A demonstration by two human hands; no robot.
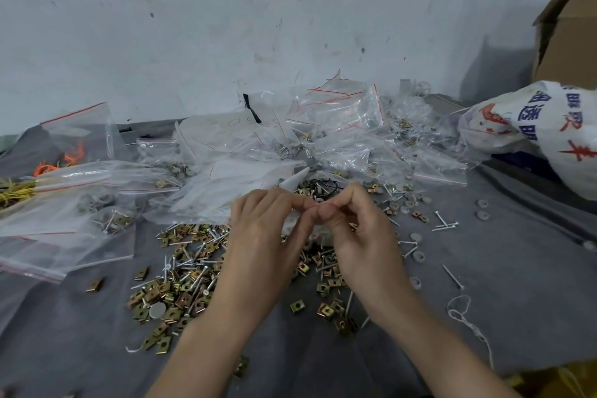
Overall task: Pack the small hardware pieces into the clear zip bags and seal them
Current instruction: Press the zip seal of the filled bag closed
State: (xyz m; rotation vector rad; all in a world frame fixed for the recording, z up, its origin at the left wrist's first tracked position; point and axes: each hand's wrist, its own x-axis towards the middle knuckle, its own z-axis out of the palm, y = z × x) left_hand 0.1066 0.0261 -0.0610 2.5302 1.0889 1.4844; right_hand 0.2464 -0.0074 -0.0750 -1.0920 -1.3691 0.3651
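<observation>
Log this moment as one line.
left hand pinches zip bag | right hand pinches same bag | likely sealing | loose hardware unpacked

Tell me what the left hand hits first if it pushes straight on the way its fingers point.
The left hand would most likely meet the right hand at once; both pinch the same clear bag.

Brass-coloured square nuts (181, 297) and silver nails (197, 263) lie heaped loose mid-table on the grey cloth (500, 317), grey round caps (416, 237) scattered toward its right edge. Clear zip bags (339, 113) (red-lined mouths) pile along the far edge, filled bags (106, 216) at the left edge. One small bag (318, 233) is pinched between left hand (258, 236) and right hand (361, 229).
</observation>
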